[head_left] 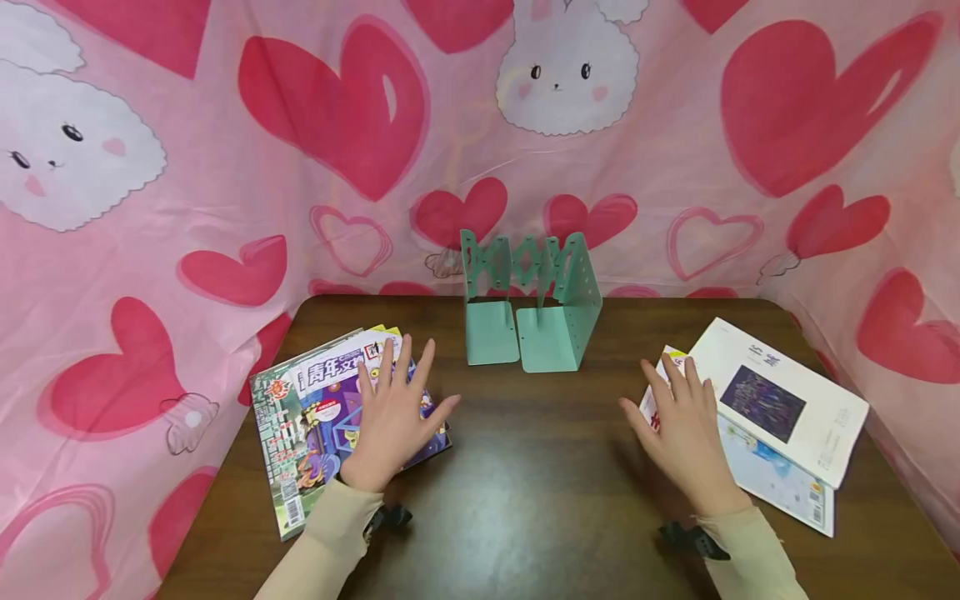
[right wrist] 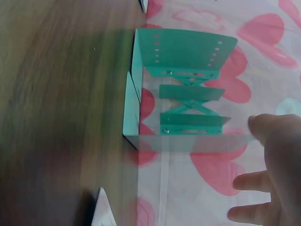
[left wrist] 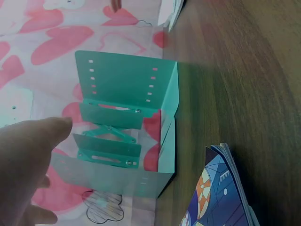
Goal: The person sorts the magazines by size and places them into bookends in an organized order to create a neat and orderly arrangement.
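My left hand (head_left: 392,421), fingers spread, is over a stack of magazines (head_left: 322,425) on the left of the table; the top one has a purple and blue illustrated cover. My right hand (head_left: 686,437) is likewise spread, overlapping the left edge of another pile on the right. A white book (head_left: 832,408) with a dark square picture lies uppermost there, partly covering a light blue magazine (head_left: 813,504). Between and beyond both hands stands a mint-green metal expandable bookend (head_left: 547,337), with two upright end plates joined by a folding lattice. Neither hand grips anything.
The brown wooden table (head_left: 517,500) reaches back to a pink cloth backdrop (head_left: 450,125) printed with hearts and rabbit faces, which also encloses both sides. The bookend stands near the table's back edge. Dark straps are worn at both wrists.
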`<state>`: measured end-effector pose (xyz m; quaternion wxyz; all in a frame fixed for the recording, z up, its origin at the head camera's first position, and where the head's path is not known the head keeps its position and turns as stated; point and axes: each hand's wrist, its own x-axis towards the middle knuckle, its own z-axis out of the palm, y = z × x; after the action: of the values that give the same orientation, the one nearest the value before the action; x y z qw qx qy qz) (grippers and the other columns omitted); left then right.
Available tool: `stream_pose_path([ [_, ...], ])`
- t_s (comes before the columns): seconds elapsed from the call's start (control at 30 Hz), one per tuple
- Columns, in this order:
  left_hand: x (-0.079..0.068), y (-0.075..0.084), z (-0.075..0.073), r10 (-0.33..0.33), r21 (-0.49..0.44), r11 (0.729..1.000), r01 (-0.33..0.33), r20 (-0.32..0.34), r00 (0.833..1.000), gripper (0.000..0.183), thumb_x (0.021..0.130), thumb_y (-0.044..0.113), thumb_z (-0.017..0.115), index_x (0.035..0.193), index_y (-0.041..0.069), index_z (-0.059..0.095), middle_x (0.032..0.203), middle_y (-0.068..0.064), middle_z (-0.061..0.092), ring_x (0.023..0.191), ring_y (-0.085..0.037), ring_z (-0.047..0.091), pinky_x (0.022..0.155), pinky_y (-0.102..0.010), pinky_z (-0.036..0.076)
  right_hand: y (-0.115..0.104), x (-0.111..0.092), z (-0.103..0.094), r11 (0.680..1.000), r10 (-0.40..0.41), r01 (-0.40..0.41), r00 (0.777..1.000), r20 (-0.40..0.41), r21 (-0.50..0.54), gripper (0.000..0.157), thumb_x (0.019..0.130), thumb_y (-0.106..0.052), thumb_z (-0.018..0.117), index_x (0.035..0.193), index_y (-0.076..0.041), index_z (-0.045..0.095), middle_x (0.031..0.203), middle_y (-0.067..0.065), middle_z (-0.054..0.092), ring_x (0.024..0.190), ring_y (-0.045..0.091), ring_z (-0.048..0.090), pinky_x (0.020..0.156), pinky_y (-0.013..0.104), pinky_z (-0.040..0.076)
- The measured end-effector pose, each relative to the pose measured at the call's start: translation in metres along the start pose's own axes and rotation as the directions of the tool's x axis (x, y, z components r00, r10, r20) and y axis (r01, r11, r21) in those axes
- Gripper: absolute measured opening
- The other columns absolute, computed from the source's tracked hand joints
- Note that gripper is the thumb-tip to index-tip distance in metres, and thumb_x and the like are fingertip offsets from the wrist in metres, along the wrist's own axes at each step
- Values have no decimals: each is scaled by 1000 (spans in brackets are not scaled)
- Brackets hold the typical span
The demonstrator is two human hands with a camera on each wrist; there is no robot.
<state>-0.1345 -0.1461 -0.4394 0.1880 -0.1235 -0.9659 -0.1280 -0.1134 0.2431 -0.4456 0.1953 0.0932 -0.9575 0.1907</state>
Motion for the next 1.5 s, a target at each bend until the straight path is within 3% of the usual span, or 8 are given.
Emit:
stream_pose_path([
  [0.17, 9, 1, 0, 9, -70, 997, -17, -112, 994, 66, 86, 53, 55, 142, 20, 41, 142, -12, 42, 136, -34, 27, 106, -65, 7, 10, 2, -11, 1000, -7, 7, 999, -36, 5, 53, 85, -32, 65, 127, -1, 53, 134, 28, 44, 130, 49, 28, 103, 64, 19],
  [0.37, 21, 1, -2, 18, -191, 980, -60, -211, 977, 43, 86, 34, 63, 122, 10, 59, 117, -10, 62, 113, -28, 53, 104, -56, 26, 26, 4, -30, 998, 58, -58, 998, 24, -8, 45, 88, -31, 61, 120, 1, 56, 123, 26, 53, 115, 46, 44, 94, 62, 32],
  [0.57, 41, 5, 1, -1, -260, 964, -57, -217, 976, 36, 88, 31, 63, 116, 8, 62, 108, -9, 65, 100, -27, 60, 93, -47, 41, 48, 0, -40, 981, 190, -183, 969, 156, -59, 48, 91, -39, 56, 121, -1, 56, 118, 27, 56, 109, 48, 49, 82, 65, 37],
  [0.7, 52, 11, 4, -33, -303, 953, -24, -181, 983, 36, 88, 33, 62, 117, 11, 62, 107, -8, 64, 98, -26, 61, 84, -42, 47, 66, -1, -39, 981, 184, -170, 969, 166, -95, 44, 90, -37, 58, 116, -1, 58, 112, 28, 59, 103, 48, 52, 76, 64, 39],
  [0.93, 68, 21, 11, -54, -339, 941, -2, -157, 986, 37, 88, 33, 62, 119, 12, 60, 111, -7, 61, 104, -24, 57, 88, -40, 45, 96, 3, -36, 972, 206, -169, 946, 249, -163, 47, 87, -33, 62, 116, 4, 55, 110, 33, 55, 98, 53, 51, 72, 67, 38],
  [1.1, 81, 24, 17, -80, -369, 929, 17, -158, 984, 38, 87, 30, 64, 120, 11, 59, 112, -7, 60, 105, -23, 57, 88, -39, 45, 114, 5, -37, 958, 262, -200, 897, 355, -204, 61, 83, -32, 66, 121, 11, 47, 114, 38, 46, 101, 58, 44, 74, 69, 37],
  [1.4, 100, 25, 25, -138, -435, 896, 86, -88, 987, 50, 87, 38, 63, 130, 15, 51, 120, -7, 57, 107, -26, 58, 89, -42, 46, 132, 9, -36, 937, 337, -231, 795, 504, -263, 78, 78, -24, 68, 132, 14, 29, 122, 47, 27, 107, 66, 25, 76, 77, 27],
  [1.5, 104, 25, 26, -141, -431, 897, 92, -83, 987, 52, 87, 36, 64, 131, 14, 50, 121, -8, 57, 108, -27, 57, 89, -43, 46, 135, 14, -35, 928, 368, -261, 744, 558, -265, 85, 78, -28, 71, 135, 15, 25, 123, 48, 23, 107, 67, 22, 78, 78, 26],
])
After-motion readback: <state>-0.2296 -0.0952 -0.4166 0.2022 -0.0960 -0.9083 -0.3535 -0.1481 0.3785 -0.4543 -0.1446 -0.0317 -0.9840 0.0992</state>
